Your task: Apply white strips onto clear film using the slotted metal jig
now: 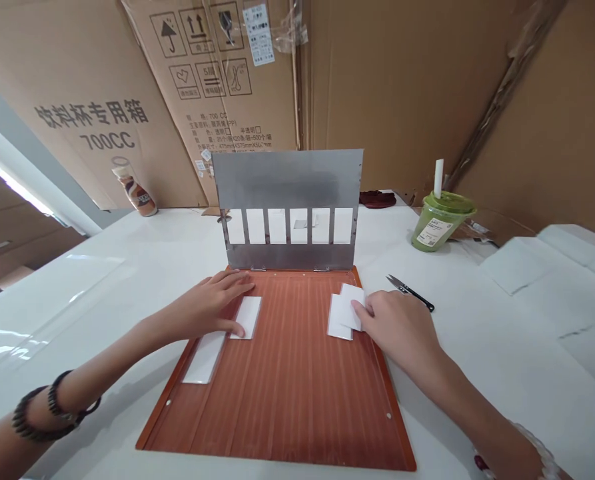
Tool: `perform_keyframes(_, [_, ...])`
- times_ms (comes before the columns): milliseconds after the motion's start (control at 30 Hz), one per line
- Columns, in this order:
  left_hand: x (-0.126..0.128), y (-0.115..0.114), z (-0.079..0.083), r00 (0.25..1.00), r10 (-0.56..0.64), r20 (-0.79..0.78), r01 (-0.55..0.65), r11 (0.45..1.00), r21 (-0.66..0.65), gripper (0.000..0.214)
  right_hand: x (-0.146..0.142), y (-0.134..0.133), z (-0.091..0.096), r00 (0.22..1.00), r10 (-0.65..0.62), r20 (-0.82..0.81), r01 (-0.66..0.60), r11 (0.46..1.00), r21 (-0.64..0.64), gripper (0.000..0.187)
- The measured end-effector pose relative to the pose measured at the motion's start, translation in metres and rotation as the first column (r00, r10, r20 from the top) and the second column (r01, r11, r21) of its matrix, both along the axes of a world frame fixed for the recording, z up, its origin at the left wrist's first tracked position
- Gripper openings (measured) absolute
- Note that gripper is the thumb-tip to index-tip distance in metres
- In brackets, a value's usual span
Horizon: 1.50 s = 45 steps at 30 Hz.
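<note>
White, the upper card [348, 300] is pinched at its right edge between the thumb and bent fingers of the right hand [402, 321] — the grip is closed on it. It overlaps the lower card [336, 325], which lies on the right part of the board in a clear sleeve. The left hand [216, 301] is spread, its fingers extended toward the far left corner of the board and nothing clasped between them; its thumb touches the near end of a short sleeved card [250, 313]. Just left and nearer, a longer sleeved card [204, 363] lies along the board's left edge, its far end partly hidden by the hand.

The reddish-brown board [297, 400] is faintly striped lengthwise. At its far edge a grey metal frame [287, 180] stands upright, pierced by a row of six rectangular openings. Dark beaded bracelets [30, 423] circle the left wrist; a pale bracelet [534, 443] circles the right.

On the white table [102, 273], to the right of the board, lie black-handled snips [417, 298]; farther right stands a green drink cup [440, 220] with a white straw. A small bottle [137, 193] stands far left — behind everything rise printed cardboard cartons [92, 67].
</note>
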<state>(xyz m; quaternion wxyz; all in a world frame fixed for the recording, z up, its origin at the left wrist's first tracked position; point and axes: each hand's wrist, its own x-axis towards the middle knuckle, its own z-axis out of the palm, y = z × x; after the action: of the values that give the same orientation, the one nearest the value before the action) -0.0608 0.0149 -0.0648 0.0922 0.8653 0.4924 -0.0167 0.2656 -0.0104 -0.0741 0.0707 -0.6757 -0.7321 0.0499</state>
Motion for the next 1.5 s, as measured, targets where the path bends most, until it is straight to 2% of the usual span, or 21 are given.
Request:
perform_keyframes(33, [-0.005, -0.004, -0.002, 1.0, 0.009, -0.01, -0.009, 1.0, -0.002, 0.081, 0.001, 0.001, 0.001, 0.999, -0.01, 0.044, 0.01, 1.0, -0.014, 0.048])
perform_keyframes(100, [-0.009, -0.011, -0.007, 0.999, 0.027, 0.044, -0.027, 0.999, -0.018, 0.069, 0.001, 0.001, 0.002, 1.0, -0.02, 0.018, 0.02, 1.0, -0.016, 0.049])
perform_keyframes(200, [-0.005, -0.02, -0.011, 0.967, 0.09, 0.238, -0.088, 0.996, -0.02, 0.058, -0.002, 0.001, -0.001, 0.989, 0.024, -0.147, -0.018, 0.999, 0.037, 0.049])
perform_keyframes(267, [0.001, -0.023, -0.01, 0.909, 0.172, 0.379, -0.165, 0.985, -0.05, 0.055, -0.004, 0.001, -0.007, 0.968, 0.085, -0.237, -0.064, 0.993, 0.097, 0.05])
perform_keyframes(367, [0.016, -0.023, -0.008, 0.777, 0.294, 0.557, -0.205, 0.954, -0.218, 0.052, -0.005, 0.003, -0.018, 0.946, 0.155, -0.285, -0.104, 0.977, 0.185, 0.052])
perform_keyframes(500, [0.037, -0.014, -0.01, 0.504, 0.451, 0.737, -0.114, 0.88, -0.461, 0.063, -0.007, 0.005, -0.027, 0.934, 0.184, -0.305, -0.117, 0.967, 0.227, 0.052])
perform_keyframes(567, [0.045, -0.009, -0.012, 0.396, 0.479, 0.783, -0.091, 0.87, -0.485, 0.064, -0.008, 0.006, -0.027, 0.93, 0.191, -0.313, -0.118, 0.964, 0.237, 0.052])
perform_keyframes(700, [0.054, -0.01, -0.011, 0.254, 0.452, 0.855, -0.104, 0.892, -0.44, 0.058, -0.01, 0.006, -0.026, 0.92, 0.205, -0.333, -0.12, 0.959, 0.258, 0.051])
perform_keyframes(800, [0.058, -0.021, -0.007, 0.177, 0.455, 0.873, -0.117, 0.89, -0.44, 0.054, -0.012, 0.006, -0.027, 0.913, 0.208, -0.351, -0.12, 0.959, 0.256, 0.05])
perform_keyframes(867, [0.061, -0.029, -0.004, 0.157, 0.46, 0.874, -0.1, 0.888, -0.449, 0.052, -0.013, 0.005, -0.028, 0.907, 0.209, -0.365, -0.119, 0.96, 0.252, 0.05])
perform_keyframes(1000, [0.066, -0.039, 0.0, 0.139, 0.47, 0.872, -0.055, 0.883, -0.467, 0.051, -0.017, 0.003, -0.027, 0.881, 0.226, -0.415, -0.128, 0.96, 0.25, 0.051])
perform_keyframes(1100, [0.069, -0.043, 0.001, 0.129, 0.482, 0.866, -0.017, 0.875, -0.484, 0.05, -0.021, -0.001, -0.021, 0.817, 0.226, -0.53, -0.137, 0.97, 0.202, 0.052])
perform_keyframes(1133, [0.071, -0.046, 0.0, 0.126, 0.484, 0.866, -0.007, 0.873, -0.487, 0.049, -0.023, -0.003, -0.018, 0.77, 0.223, -0.599, -0.156, 0.974, 0.161, 0.051])
perform_keyframes(1200, [0.077, -0.054, -0.003, 0.122, 0.478, 0.87, 0.008, 0.876, -0.483, 0.048, -0.026, -0.009, -0.012, 0.624, 0.202, -0.755, -0.239, 0.969, 0.062, 0.043])
perform_keyframes(1300, [0.088, -0.07, -0.008, 0.145, 0.503, 0.852, 0.066, 0.854, -0.516, 0.049, -0.032, -0.019, -0.003, 0.379, 0.147, -0.914, -0.419, 0.907, -0.028, 0.032])
perform_keyframes(1367, [0.092, -0.078, -0.005, 0.228, 0.53, 0.817, 0.155, 0.808, -0.568, 0.054, -0.032, -0.023, 0.002, 0.297, 0.128, -0.946, -0.508, 0.86, -0.043, 0.03])
perform_keyframes(1400, [0.091, -0.079, -0.001, 0.31, 0.509, 0.803, 0.201, 0.79, -0.579, 0.058, -0.031, -0.023, 0.004, 0.284, 0.129, -0.95, -0.532, 0.845, -0.044, 0.03])
perform_keyframes(1467, [0.082, -0.074, 0.013, 0.566, 0.342, 0.751, 0.244, 0.8, -0.548, 0.063, -0.022, -0.018, 0.008, 0.327, 0.154, -0.932, -0.525, 0.85, -0.044, 0.031])
perform_keyframes(1500, [0.075, -0.07, 0.021, 0.716, 0.198, 0.67, 0.228, 0.84, -0.492, 0.06, -0.015, -0.014, 0.008, 0.379, 0.169, -0.91, -0.497, 0.866, -0.046, 0.031])
